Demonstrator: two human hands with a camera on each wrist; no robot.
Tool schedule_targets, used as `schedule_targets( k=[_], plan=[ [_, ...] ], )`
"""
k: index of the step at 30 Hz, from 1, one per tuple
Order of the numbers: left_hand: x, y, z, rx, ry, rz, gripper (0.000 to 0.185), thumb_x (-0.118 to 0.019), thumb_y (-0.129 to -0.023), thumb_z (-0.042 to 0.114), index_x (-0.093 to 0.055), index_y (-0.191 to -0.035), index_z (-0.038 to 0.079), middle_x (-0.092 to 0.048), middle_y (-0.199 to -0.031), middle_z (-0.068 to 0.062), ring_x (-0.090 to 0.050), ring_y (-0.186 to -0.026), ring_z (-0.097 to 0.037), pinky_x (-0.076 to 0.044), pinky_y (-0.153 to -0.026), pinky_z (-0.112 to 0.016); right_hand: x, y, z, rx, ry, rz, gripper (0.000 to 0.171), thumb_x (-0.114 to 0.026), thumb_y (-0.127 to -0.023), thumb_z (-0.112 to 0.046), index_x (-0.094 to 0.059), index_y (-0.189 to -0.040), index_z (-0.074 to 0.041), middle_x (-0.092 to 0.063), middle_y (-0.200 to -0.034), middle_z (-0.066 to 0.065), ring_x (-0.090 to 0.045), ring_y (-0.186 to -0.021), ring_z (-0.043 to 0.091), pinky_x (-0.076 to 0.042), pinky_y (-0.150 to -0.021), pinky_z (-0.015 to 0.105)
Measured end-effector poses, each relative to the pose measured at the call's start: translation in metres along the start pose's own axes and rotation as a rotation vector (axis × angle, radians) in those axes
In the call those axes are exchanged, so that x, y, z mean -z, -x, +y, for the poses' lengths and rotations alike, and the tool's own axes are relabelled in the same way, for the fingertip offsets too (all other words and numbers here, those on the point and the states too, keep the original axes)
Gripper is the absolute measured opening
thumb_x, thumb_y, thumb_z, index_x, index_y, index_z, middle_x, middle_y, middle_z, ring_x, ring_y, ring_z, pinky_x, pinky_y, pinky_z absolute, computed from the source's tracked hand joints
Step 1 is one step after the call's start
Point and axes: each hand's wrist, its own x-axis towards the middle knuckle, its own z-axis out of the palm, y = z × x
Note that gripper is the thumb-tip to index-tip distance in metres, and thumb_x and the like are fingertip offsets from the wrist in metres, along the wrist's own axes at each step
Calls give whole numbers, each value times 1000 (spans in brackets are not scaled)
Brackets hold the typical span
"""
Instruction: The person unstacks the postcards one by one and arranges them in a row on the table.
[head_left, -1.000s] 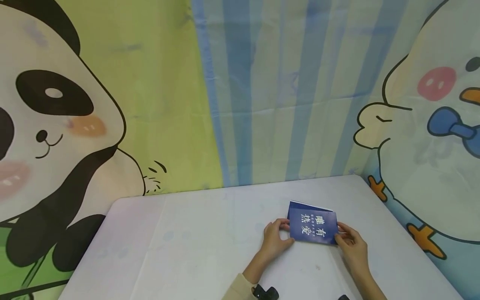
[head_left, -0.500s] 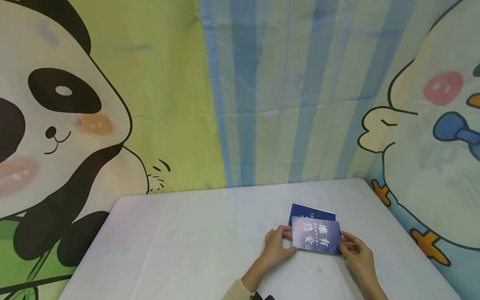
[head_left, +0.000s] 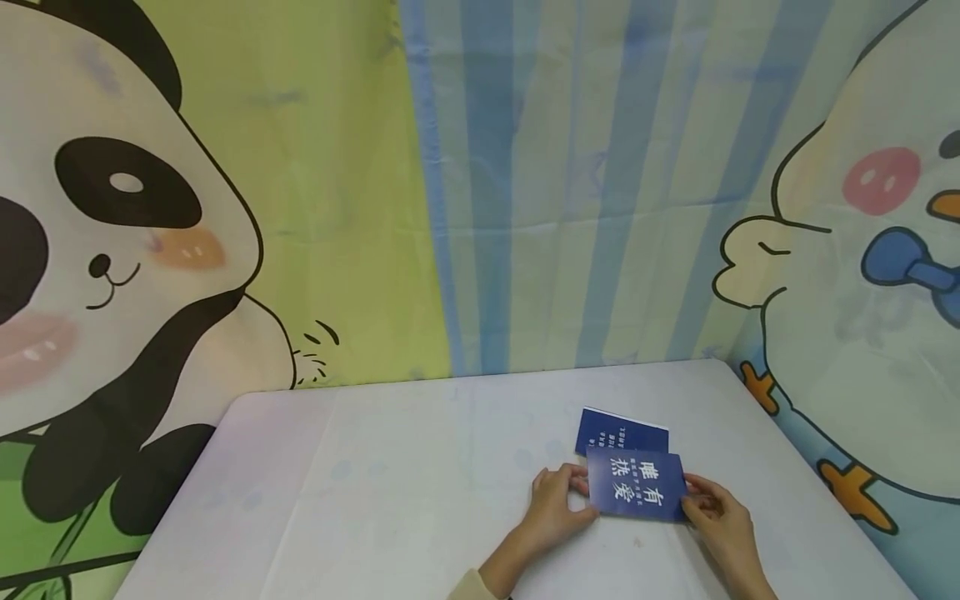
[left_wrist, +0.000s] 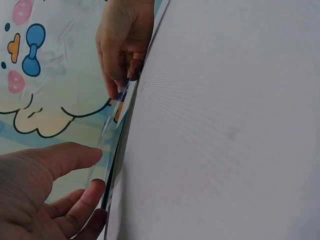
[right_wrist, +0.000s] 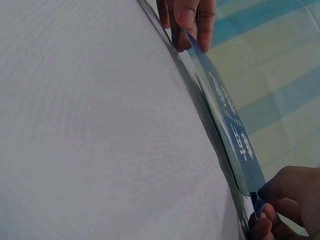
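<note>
A dark blue card (head_left: 636, 485) with large white Chinese characters is held at its two short ends. My left hand (head_left: 551, 508) holds the left end, thumb at the near corner. At the opposite end my right hand (head_left: 722, 517) pinches the near right corner between thumb and fingers. Partly covered behind it lies a second blue card (head_left: 621, 431) with small white lettering. In the right wrist view the lettered card (right_wrist: 227, 112) appears tilted, almost edge-on, with both hands on it. The left wrist view shows only its thin edge, so the left fingers' contact is unclear there.
Both cards are at the right part of a white-covered table (head_left: 390, 483). Behind the table's far edge hangs a striped curtain (head_left: 555, 208). A panda print (head_left: 142, 250) covers the left side, and a white bird print (head_left: 840, 333) the right.
Both hands have drawn the front card towards the person, away from the rear card. More of the rear card and its lettering now shows. The head view has shifted slightly.
</note>
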Motion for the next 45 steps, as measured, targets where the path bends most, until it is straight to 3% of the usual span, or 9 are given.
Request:
schedule_targets(
  k=[9,19,28,32,45],
  plan=[
    [-4,7,1,-56,-97,-25,42,-80,-76,19,-59,-112,13,-68,-93,13,-51,-109,-10,-26,-110,-45,8,4,9,-36,59,6,37,-64,-90,-9,-59,-125,2,-62,-110,20,-52,-73,5,-46,-59,16],
    [-8,13,8,-103,-254,-65,45,-80,-76,29,-60,-113,12,-60,-107,6,-47,-113,-15,-34,-105,-35,14,2,15,-8,109,33,32,-62,-93,-10,-60,-120,5,-66,-97,17,-53,-70,8,-45,-57,17],
    [-13,18,12,-178,-333,-40,43,-82,-74,29,-61,-108,14,-57,-104,6,-48,-109,-13,-36,-101,-33,23,1,16,5,165,8,31,-64,-91,-8,-61,-118,7,-64,-90,14,-52,-71,15,-43,-55,19],
    [-13,20,15,-166,-324,-58,43,-82,-75,29,-59,-109,14,-52,-106,5,-46,-109,-12,-35,-102,-34,25,0,16,1,183,-8,30,-63,-91,-7,-61,-117,9,-63,-88,13,-51,-73,20,-41,-54,20],
    [-13,23,21,-139,-346,-110,36,-79,-78,34,-63,-106,17,-50,-104,11,-43,-116,-15,-34,-105,-37,37,-1,17,30,227,-104,34,-63,-91,-6,-58,-119,12,-61,-88,12,-48,-69,18,-38,-54,23]
  ],
)
